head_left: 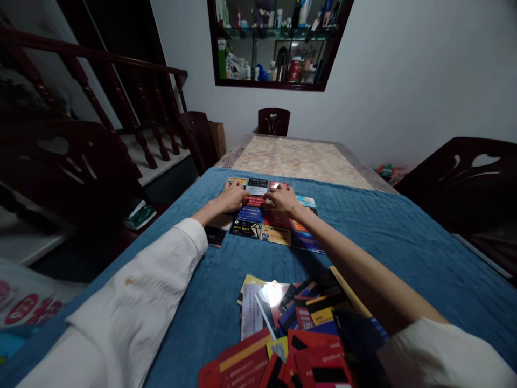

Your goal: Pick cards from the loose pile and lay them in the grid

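While the dark stair railing [117, 59] runs along your far left, a printed plastic bag [34, 302] sits low in that corner, and in comes your white left sleeve [149, 285], stretching over the blue cloth [205, 302]. Your left hand [233, 197] is right over the laid-out cards, fingers bent, tips down at the left end of a red card [255, 202]; whether they pinch it or merely press, you can't tell from up here. Below that hand lies a dark card [215, 236], then a black VIP card [244, 229], with a blue card [248, 214] just above it. That red card sits right between your two hands, flat among the rows! A gold VIP card [276, 235] shows nearer you, and above it, your right hand [281, 199] curls in, fingertips at the red card's right end, its grip equally unclear. Closer to you, partly under your right forearm, spreads a jumbled heap of cards [299, 328]. Far right, a dark wooden chair [456, 172] stands beside the table.
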{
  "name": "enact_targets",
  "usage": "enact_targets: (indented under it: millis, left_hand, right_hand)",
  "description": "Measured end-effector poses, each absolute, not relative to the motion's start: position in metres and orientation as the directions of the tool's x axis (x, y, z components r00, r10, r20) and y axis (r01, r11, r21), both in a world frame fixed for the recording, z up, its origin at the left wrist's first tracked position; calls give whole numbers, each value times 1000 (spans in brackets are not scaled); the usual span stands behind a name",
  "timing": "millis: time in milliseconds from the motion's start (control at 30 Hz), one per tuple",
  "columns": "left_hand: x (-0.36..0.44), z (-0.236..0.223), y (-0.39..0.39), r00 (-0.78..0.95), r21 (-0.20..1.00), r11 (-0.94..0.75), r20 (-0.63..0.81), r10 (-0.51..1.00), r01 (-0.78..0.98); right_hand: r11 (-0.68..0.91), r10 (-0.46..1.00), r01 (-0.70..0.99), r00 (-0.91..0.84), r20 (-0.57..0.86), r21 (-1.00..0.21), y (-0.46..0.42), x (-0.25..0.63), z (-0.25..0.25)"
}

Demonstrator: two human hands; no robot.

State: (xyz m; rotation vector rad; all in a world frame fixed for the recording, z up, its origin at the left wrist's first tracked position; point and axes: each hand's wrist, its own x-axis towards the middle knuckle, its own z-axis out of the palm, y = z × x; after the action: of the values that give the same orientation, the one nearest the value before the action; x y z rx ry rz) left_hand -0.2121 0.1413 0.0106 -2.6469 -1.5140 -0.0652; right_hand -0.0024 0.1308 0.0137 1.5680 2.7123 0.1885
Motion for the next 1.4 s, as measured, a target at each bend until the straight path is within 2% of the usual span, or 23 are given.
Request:
enact_targets:
  millis: [433,767,1167,1400]
  left_hand:
    - [-177,23,106,644,0,-665,248,723,747]
    - [-138,28,58,748,-15,-765,221,626,644]
    - [-70,19,7,897,-70,-927,291,333,367]
    - [-27,16,-21,968,-28,-985,196,160,168]
  right_hand:
    - [481,858,867,-496,132,129,76,42,27]
    - [440,865,886,-462,196,148,33,94,15]
    - [398,832,905,-425,358,148,-30,173,-5]
    - [368,808,917,-396,437,152,-64,213,-19]
